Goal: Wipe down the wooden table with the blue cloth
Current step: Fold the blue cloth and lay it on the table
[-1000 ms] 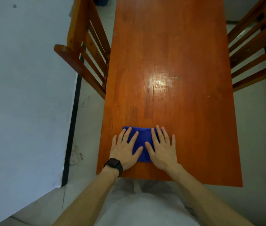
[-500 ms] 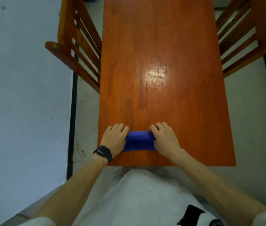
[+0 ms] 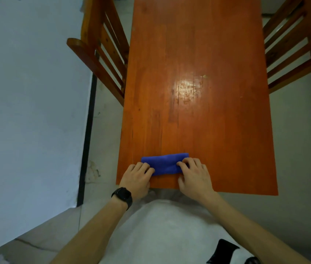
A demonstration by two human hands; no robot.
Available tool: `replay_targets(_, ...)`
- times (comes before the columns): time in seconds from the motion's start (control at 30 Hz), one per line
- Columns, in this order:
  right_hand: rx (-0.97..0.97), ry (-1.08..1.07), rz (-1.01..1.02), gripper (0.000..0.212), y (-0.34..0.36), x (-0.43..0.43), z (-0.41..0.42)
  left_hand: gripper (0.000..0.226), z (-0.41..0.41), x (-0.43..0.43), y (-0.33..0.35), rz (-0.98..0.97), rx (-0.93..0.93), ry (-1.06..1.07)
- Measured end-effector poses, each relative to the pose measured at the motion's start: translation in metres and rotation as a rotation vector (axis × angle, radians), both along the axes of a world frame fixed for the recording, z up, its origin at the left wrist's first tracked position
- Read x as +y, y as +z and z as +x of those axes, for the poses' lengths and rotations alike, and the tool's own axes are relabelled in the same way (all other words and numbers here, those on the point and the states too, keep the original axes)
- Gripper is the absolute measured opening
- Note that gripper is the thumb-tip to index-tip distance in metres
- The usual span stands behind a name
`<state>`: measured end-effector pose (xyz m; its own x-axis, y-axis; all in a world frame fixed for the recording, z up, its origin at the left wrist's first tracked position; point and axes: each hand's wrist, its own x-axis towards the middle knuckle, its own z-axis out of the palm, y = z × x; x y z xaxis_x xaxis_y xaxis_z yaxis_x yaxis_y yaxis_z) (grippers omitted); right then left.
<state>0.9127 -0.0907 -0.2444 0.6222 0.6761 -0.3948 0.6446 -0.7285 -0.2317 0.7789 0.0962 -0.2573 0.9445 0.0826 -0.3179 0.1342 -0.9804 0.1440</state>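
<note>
A blue cloth [image 3: 165, 162], folded into a narrow strip, lies near the front edge of the orange-brown wooden table [image 3: 198, 92]. My left hand [image 3: 136, 177], with a black watch on the wrist, has curled fingers on the cloth's left end. My right hand [image 3: 193, 175] has its fingers curled over the cloth's right end. Both hands hold the cloth against the tabletop. A shiny glare patch with scuffs sits mid-table.
A wooden slatted chair [image 3: 101, 50] stands at the table's left side and another chair [image 3: 294, 40] at the right. A pale wall [image 3: 30, 101] runs close on the left, with tiled floor [image 3: 103, 130] between it and the table.
Both hands went from lying flat on the spread cloth to curling their fingers on its ends. The cloth got folded into a narrower strip.
</note>
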Motion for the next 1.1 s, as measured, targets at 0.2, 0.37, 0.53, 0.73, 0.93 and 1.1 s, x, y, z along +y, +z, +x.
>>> replay_targets(0.2, -0.128, -0.09, 0.276, 0.043, -0.006, 0.021, -0.008, 0.043, 0.017, -0.024, -0.001, -0.104, -0.206, 0.229)
replay_targets(0.37, 0.0, 0.098, -0.014, 0.057, -0.045, 0.016, -0.001, 0.065, 0.016, -0.045, -0.046, -0.132, 0.0, 0.281)
replay_targets(0.53, 0.032, -0.043, -0.057, 0.068, -0.049, 0.008, -0.006, 0.069, 0.004, -0.034, -0.051, -0.122, 0.048, 0.213)
replay_targets(0.73, 0.074, 0.051, -0.001, 0.065, -0.04, 0.047, -0.05, 0.068, -0.043, 0.031, -0.045, -0.108, 0.124, 0.185)
replay_targets(0.93, 0.055, -0.022, 0.014, 0.064, -0.049, 0.067, -0.075, 0.054, -0.049, 0.047, -0.036, -0.147, 0.16, 0.306)
replay_targets(1.1, 0.068, -0.073, -0.052, 0.063, -0.043, 0.061, -0.074, 0.059, -0.047, 0.037, -0.035, -0.087, 0.174, 0.244)
